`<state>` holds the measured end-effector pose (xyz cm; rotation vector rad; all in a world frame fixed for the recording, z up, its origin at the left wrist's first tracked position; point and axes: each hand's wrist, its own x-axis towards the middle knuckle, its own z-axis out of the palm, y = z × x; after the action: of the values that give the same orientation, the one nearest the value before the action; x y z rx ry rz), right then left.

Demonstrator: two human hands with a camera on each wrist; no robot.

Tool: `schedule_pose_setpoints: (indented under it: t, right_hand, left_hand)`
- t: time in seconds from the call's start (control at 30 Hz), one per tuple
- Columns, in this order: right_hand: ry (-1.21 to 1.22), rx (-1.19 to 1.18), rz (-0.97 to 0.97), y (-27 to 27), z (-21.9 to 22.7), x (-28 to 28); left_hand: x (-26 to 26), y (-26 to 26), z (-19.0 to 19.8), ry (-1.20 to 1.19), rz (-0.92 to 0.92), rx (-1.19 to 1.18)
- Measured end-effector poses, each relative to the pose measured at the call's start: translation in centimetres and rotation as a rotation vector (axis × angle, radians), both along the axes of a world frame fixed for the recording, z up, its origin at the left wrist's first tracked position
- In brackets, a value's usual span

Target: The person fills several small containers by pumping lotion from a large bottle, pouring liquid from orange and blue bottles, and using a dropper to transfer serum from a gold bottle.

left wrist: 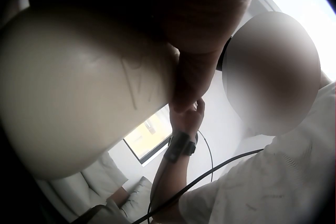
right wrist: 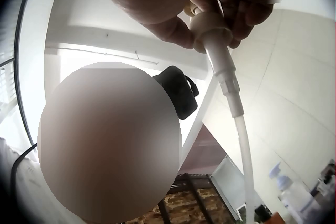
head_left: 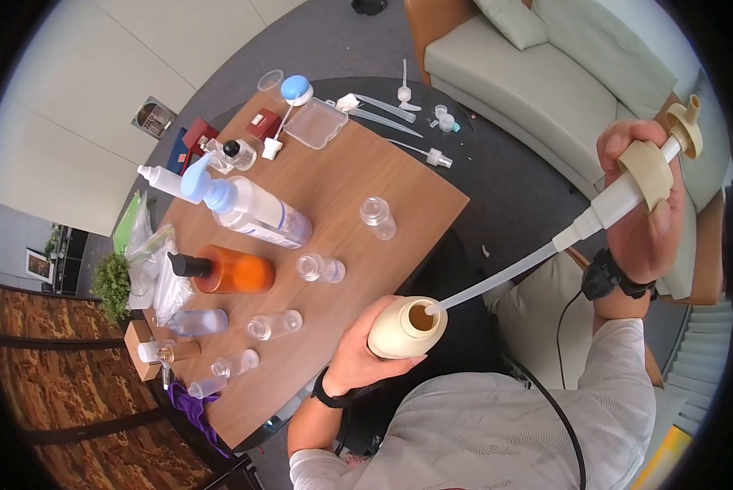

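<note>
In the head view my left hand [head_left: 360, 353] grips a cream bottle [head_left: 391, 333] by its body, its uncapped mouth facing up. The bottle's pale side fills much of the left wrist view. Up at the right, my right hand [head_left: 640, 233] pinches the cream collar of a pump dispenser [head_left: 619, 200], whose spout points away from the bottle. Its long translucent tube slants down to the left, and the tube's tip is right at the bottle mouth. Thumb and fingers around the collar [right wrist: 212, 27] also show in the right wrist view.
On the wooden table [head_left: 342, 204] stand a white lotion bottle with a blue pump [head_left: 260, 214], an orange pump bottle [head_left: 240, 271] and several small clear bottles. A clear lidded box [head_left: 316, 122] lies toward the far edge. Loose pumps and tubes [head_left: 387, 114] lie on a dark surface beyond it.
</note>
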<state>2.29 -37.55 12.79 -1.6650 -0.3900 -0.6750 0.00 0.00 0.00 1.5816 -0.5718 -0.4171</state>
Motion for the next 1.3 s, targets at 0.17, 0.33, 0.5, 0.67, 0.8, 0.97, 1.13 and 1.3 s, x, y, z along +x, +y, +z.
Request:
schedule_pose_setpoints:
  t: [0.17, 0.33, 0.5, 0.67, 0.8, 0.97, 1.13, 1.3]
  right_hand:
    - [-0.021, 0.004, -0.028, -0.1, 0.1, 0.0]
    - [-0.002, -0.035, -0.005, -0.1, -0.1, -0.2]
    - [-0.049, -0.032, 0.012, 0.5, -0.9, -0.3]
    - [-0.101, -0.109, 0.146, 1.3, -0.7, -0.4]
    - [-0.232, -0.071, 0.190, 0.6, -1.0, 0.1]
    - [-0.203, -0.091, 0.161, -0.9, -0.5, -0.4]
    - [-0.176, -0.061, 0.047, -1.1, -0.6, -0.7]
    - [-0.210, -0.149, 0.088, -1.6, -1.1, -0.2]
  left_hand:
    - [0.3, -0.2, 0.0, -0.028, -0.008, 0.028]
    - [0.3, -0.5, -0.1, -0.046, -0.003, 0.035]
    - [0.2, -0.5, -0.3, -0.037, -0.002, 0.045]
    - [0.2, -0.7, -0.2, -0.035, 0.000, 0.045]
    - [0.1, -0.9, -0.1, -0.032, 0.011, 0.040]
    - [0.1, -1.0, -0.1, -0.030, 0.009, 0.041]
    - [0.0, -0.9, -0.4, -0.005, 0.012, 0.038]
    - [0.0, -0.8, -0.3, 0.004, 0.011, 0.035]
